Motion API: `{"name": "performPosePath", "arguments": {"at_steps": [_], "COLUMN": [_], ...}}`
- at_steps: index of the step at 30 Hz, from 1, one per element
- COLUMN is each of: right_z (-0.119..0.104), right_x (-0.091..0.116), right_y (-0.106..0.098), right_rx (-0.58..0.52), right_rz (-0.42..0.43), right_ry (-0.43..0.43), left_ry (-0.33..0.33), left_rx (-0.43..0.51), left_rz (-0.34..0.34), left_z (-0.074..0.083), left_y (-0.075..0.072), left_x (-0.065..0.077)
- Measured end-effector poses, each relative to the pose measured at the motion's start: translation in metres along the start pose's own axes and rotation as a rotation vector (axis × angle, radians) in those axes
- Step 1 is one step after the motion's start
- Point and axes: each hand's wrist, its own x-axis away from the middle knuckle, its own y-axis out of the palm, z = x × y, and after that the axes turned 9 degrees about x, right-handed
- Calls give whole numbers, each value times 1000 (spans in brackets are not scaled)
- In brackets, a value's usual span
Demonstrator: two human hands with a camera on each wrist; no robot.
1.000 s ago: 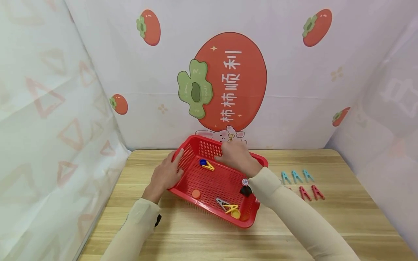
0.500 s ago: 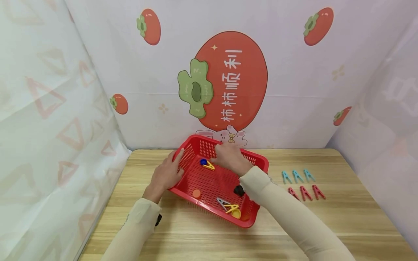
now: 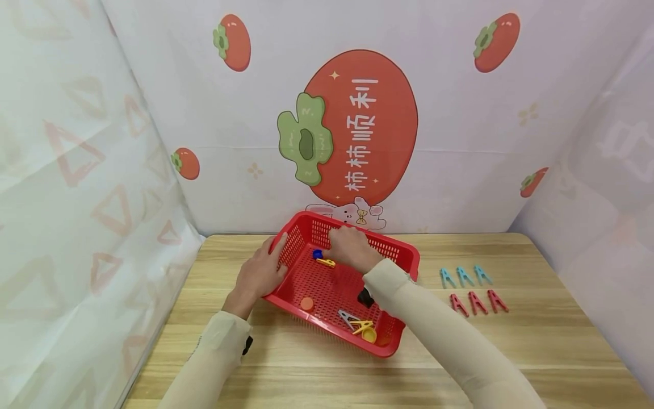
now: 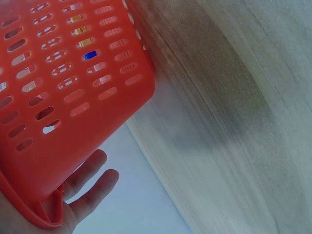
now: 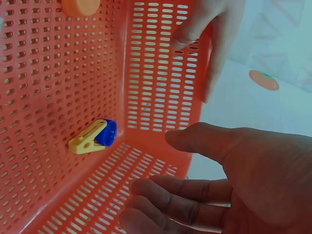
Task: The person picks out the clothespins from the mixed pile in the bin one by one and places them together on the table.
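Note:
A red plastic basket [image 3: 327, 328] stands at an angle on the table. My left hand [image 3: 260, 270] grips its left rim, thumb inside and fingers outside. Over the basket reaches my right hand [image 3: 352, 247], its thumb [image 5: 195, 139] spread from loosely bent fingers [image 5: 170, 202] with nothing between them. Just left of it, on the basket floor by the corner, lie a yellow clothespin [image 5: 87, 139] and a blue bottle cap [image 5: 110, 132]. An orange cap [image 3: 307, 304] sits near the front wall. A grey clothespin [image 3: 346, 318], another yellow clothespin [image 3: 361, 326] and a yellow cap [image 3: 369, 334] lie toward the front right.
Right of the basket, three light blue clothespins [image 3: 464, 276] stand in a row, with three red clothespins [image 3: 477, 303] in a row nearer me. A wooden tabletop [image 3: 286, 375] carries everything. Behind rises a printed cloth backdrop [image 3: 449, 187].
My right hand has moved left and slightly down toward the blue cap. The yellow clothespin beside it now shows narrower, its legs less spread to view. My left hand and the basket stay put.

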Motion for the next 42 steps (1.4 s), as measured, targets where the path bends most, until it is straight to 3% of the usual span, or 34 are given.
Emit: {"name": "performPosePath", "arguments": {"at_steps": [5, 14, 22, 42], "right_z": [-2, -7, -6, -7], "right_x": [-6, -15, -23, -26], "right_y": [5, 18, 31, 52], "right_rx": [45, -16, 14, 69], "right_rz": [6, -43, -46, -131], "right_ry": [-10, 0, 7, 0], "left_ry": [6, -2, 5, 7], "left_rx": [-2, 8, 0, 12], "left_rz": [-2, -7, 1, -7], "left_z": [-1, -2, -3, -1], "left_y": [0, -2, -3, 1], "left_x": [0, 1, 2, 0]}}
